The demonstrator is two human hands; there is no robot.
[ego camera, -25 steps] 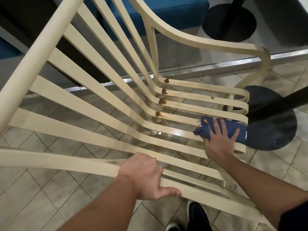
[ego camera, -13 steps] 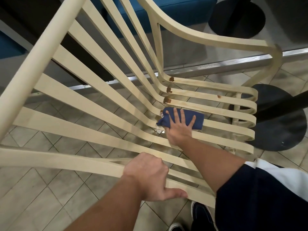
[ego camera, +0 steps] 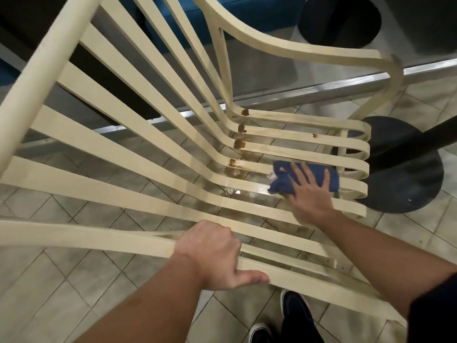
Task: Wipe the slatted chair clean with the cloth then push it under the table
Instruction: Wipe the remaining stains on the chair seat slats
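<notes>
Slatted chair (ego camera: 49, 58) — left hand (ego camera: 212, 253) grips it, right hand (ego camera: 309, 196) pressed flat on cloth (ego camera: 280, 177).

cloth (ego camera: 306, 179) on chair (ego camera: 138, 134) seat | table base (ego camera: 408, 169) right of chair

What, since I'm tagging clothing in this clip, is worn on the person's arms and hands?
Nothing on the left hand or right hand: no gloves, rings or watch visible. The left forearm is bare to the frame edge; a dark navy sleeve covers the right arm above the forearm.
</notes>
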